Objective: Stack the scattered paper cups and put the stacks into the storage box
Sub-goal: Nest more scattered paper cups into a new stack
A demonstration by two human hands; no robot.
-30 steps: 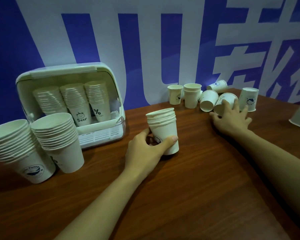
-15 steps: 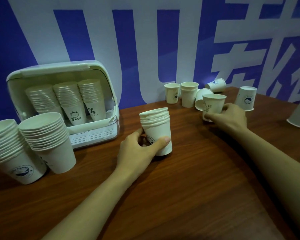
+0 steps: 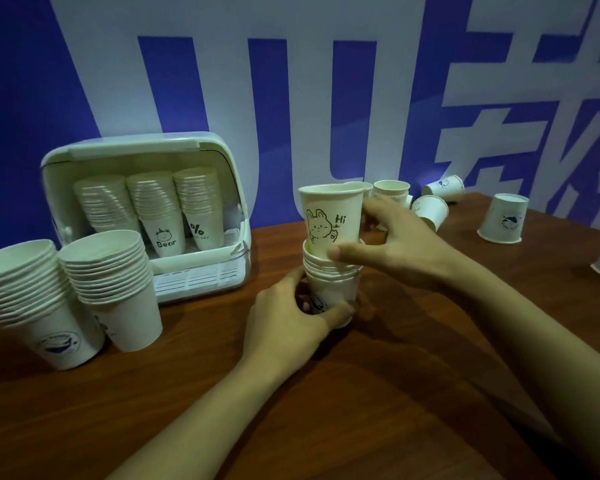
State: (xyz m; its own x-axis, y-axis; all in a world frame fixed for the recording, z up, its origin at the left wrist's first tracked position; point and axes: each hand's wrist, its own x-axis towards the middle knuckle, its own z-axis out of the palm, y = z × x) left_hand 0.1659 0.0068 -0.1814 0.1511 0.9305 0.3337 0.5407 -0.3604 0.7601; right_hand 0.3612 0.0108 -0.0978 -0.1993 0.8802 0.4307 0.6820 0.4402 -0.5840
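Since the earlier frame, the right hand (image 3: 399, 247) has carried the rabbit cup (image 3: 329, 220) onto the small stack (image 3: 329, 282). Two tall stacks (image 3: 70, 292) wait outside the storage box (image 3: 146, 216), which holds three stacks. Left hand (image 3: 291, 323) grips the small stack; right hand pinches the half-seated cup. Loose cups (image 3: 465, 209) remain on the table (image 3: 361, 410).
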